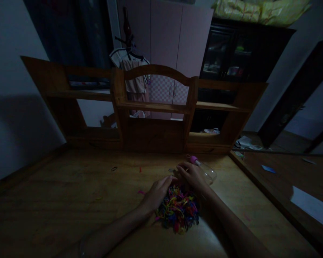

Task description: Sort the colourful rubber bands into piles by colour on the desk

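Observation:
A heaped pile of small, many-coloured elastic bands (179, 209) lies on the wooden desktop, close in front of me. Against its left and far edge rests my left hand (157, 193), fingers stretched forward and slightly curved, with nothing visible in them. My right hand (193, 175) is at the pile's far right edge, palm down. Its fingers bend inward and press together near the left fingertips; whatever they hold is too dark and small to make out. A clear plastic bottle (210, 172) with a pink cap (193, 159) lies on its side just behind my right hand.
Loose on the desktop (70, 200) are a dark band (114, 168), a red piece (140, 170) and a yellow piece (98, 198). A wooden shelf unit (153, 106) stands along the back. To the right, another brown surface holds a white sheet (312, 206) and a blue card (268, 168).

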`<action>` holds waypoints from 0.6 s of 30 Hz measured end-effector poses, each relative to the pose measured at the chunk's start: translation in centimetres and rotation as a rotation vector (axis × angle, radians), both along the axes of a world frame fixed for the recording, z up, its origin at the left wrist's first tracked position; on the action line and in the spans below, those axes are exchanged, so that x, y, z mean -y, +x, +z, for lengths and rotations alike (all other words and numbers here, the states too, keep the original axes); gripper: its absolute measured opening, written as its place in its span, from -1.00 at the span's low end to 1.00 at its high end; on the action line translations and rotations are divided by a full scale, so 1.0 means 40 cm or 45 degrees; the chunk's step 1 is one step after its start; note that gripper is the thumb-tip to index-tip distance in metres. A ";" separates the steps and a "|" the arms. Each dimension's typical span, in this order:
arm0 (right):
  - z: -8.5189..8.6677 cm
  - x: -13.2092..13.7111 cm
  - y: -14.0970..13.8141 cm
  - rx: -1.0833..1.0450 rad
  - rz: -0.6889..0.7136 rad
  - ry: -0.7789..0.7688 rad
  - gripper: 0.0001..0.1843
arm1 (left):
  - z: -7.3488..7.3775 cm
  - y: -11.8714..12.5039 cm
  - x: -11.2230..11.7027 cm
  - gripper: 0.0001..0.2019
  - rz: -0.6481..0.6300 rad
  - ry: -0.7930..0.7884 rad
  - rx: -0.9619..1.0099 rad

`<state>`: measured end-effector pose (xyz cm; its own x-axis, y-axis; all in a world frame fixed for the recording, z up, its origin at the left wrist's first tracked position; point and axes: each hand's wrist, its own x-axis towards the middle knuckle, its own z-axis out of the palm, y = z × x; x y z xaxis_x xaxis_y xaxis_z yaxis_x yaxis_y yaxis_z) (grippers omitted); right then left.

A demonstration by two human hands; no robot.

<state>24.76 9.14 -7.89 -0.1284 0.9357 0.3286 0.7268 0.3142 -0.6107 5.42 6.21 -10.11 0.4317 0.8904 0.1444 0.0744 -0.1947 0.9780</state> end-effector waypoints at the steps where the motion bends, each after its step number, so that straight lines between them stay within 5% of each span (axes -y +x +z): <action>1: 0.006 0.004 0.008 0.032 -0.004 -0.029 -0.60 | 0.000 0.002 0.002 -0.51 -0.001 -0.009 0.001; 13: 0.044 0.041 0.083 0.251 0.291 -0.379 -0.43 | 0.010 0.077 0.069 -0.54 -0.129 -0.099 0.101; 18: 0.037 0.037 0.085 0.290 0.258 -0.290 -0.40 | -0.002 0.087 0.072 -0.54 0.018 -0.122 0.044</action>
<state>28.14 7.65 -6.42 -0.3645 0.9295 0.0568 0.7890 0.3407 -0.5113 8.92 3.33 -10.20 0.4152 0.9068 0.0727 0.0424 -0.0991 0.9942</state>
